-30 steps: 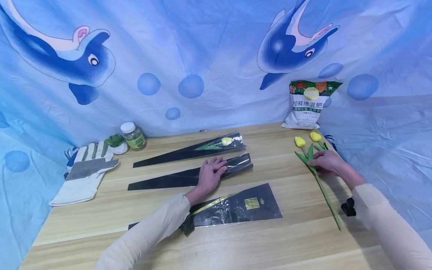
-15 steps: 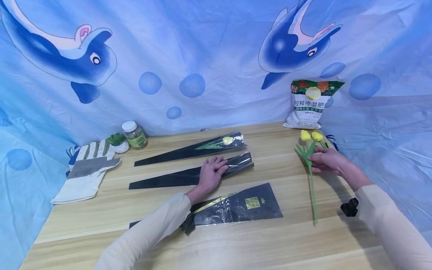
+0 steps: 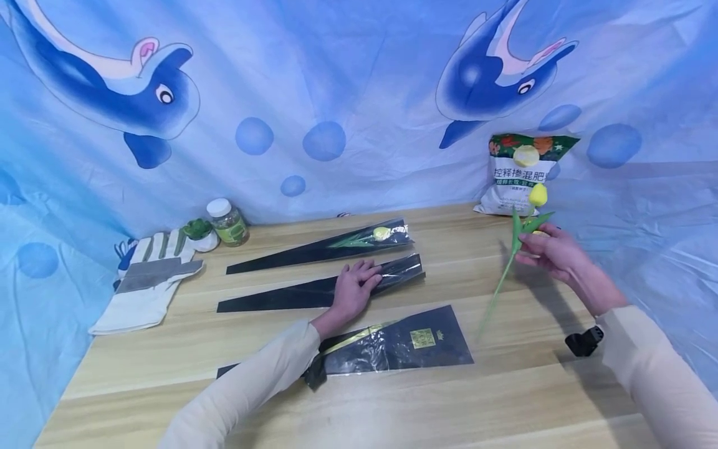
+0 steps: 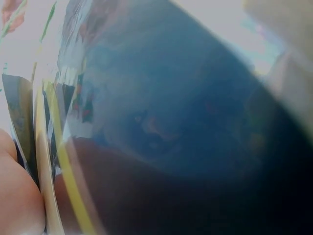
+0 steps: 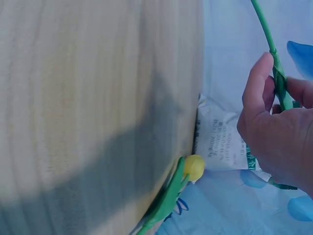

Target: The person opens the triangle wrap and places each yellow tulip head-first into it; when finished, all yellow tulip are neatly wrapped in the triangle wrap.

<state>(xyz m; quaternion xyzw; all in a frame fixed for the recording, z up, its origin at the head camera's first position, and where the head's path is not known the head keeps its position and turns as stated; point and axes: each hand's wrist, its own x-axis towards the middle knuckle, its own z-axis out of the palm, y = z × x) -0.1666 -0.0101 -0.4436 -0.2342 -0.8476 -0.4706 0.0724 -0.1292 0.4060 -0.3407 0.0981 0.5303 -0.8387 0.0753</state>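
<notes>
Yellow bloom, green stem: from my remote post I find the tulip (image 3: 516,234) in the right hand (image 3: 555,252), held up off the wooden table (image 3: 392,405) near its right edge. I see thumb and fingers pinched on the stem where the leaves wrap it; the bloom points up, overlapping the white-and-green bag (image 3: 513,174) in the head view, and the stem's lower end blurs. A second tulip (image 5: 168,196) lies at the table edge, clearest to me from the right wrist. The left hand (image 3: 353,290) rests palm down on the middle black sleeve (image 3: 297,295), fingers extended, slightly apart. My left wrist view is mostly dark blur, little use. I note a far sleeve (image 3: 303,252) with a yellow tulip inside, and a near sleeve (image 3: 392,346) bearing a gold square, partly under the left forearm. At the table's left: gloves (image 3: 151,280), potted plant (image 3: 199,234) and white-lidded jar (image 3: 229,224). Behind, I log a blue dolphin curtain (image 3: 348,75).
</notes>
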